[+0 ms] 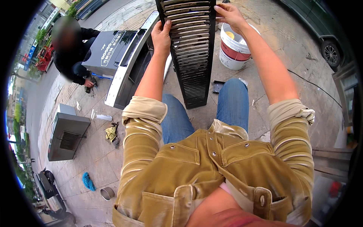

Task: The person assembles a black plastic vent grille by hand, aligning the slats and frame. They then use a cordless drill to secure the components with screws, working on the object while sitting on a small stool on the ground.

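Observation:
A long black slatted grille panel (191, 56) stands upright in front of me, its lower end between my knees and its top cut off by the view's edge. My left hand (162, 38) grips its left edge, thumb laid over the front. Higher up, my right hand (228, 17) holds the right edge by the fingertips. Pale, uneven patches show on many upper slats. Just right of the panel is a white bucket (230, 62) with a red band, a yellow object visible inside. To the left lies a large grey boxy appliance (104, 51) with a white-framed front (117, 87).
Another person (70, 56) crouches beside the grey appliance. Left on the pavement are a metal box (66, 134), a spray bottle (102, 116), a yellowish rag (111, 132), a blue cloth (88, 181) and a metal ring (107, 193). A cable (315, 86) runs at right, near a parked vehicle (310, 26).

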`<state>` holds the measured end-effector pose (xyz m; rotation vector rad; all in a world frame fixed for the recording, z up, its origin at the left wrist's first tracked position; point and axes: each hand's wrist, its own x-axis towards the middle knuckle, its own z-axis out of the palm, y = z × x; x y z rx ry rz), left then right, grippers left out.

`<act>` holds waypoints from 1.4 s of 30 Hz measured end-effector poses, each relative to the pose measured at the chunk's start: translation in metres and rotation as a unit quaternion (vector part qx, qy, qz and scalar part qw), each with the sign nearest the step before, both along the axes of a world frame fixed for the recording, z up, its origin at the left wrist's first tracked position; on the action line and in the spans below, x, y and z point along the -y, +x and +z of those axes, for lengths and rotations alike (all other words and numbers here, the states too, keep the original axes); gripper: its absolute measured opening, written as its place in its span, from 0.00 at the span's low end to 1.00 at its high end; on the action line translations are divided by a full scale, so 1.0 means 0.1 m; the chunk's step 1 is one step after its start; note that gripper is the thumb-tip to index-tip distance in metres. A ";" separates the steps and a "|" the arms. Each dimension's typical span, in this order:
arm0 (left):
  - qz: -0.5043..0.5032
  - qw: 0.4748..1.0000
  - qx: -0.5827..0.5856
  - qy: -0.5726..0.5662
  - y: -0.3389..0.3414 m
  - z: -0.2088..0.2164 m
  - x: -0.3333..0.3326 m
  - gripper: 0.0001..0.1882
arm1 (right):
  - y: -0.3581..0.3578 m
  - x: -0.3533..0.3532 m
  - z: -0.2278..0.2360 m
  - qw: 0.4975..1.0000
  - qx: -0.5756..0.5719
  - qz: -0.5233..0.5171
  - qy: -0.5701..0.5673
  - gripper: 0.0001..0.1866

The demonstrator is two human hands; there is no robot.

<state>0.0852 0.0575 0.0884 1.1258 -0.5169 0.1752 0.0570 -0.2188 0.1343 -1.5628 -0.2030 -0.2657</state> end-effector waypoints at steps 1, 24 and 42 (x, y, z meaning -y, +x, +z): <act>0.002 1.000 -0.001 0.003 0.05 0.07 0.02 0.16 | 0.07 0.03 0.02 1.000 -0.007 -0.017 -0.018 0.15; 0.064 0.992 0.096 -0.045 -0.05 0.37 0.01 0.11 | 0.16 -0.24 0.57 0.998 -0.042 -0.049 -0.016 0.14; 0.142 0.977 0.133 0.093 -0.92 -0.17 0.61 0.13 | -1.18 -0.79 1.37 0.804 0.228 -0.069 -0.545 0.24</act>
